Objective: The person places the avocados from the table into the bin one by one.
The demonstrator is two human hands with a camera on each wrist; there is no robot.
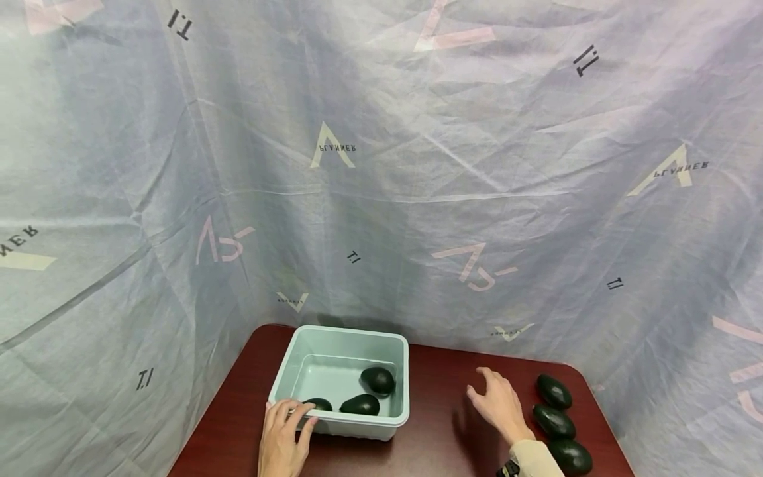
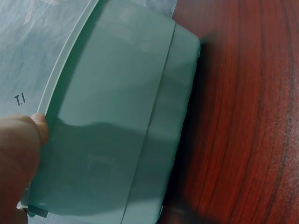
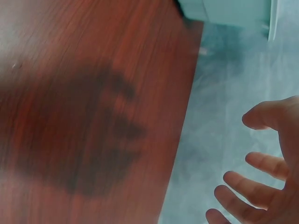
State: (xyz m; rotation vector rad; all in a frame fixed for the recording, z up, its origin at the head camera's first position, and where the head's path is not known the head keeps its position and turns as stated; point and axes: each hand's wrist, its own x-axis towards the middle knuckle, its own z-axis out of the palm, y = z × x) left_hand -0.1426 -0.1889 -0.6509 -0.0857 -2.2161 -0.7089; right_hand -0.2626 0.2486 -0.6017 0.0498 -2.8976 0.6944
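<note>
A pale green plastic bin (image 1: 342,427) stands on the table, with three dark avocados (image 1: 378,380) inside, one partly hidden by the near wall. My left hand (image 1: 285,430) holds the bin's rim at the near left corner; in the left wrist view the thumb (image 2: 41,127) lies against the rim. My right hand (image 1: 499,403) hovers above the table between the bin and three more avocados (image 1: 554,422) lined up at the right edge. Its fingers are spread, with nothing in them, as the right wrist view also shows.
The dark red wooden table (image 1: 441,397) carries everything. A grey printed cloth (image 1: 381,225) hangs behind it and along both sides. A dark band (image 1: 508,469) sits on the right wrist. The hand's shadow falls on the wood.
</note>
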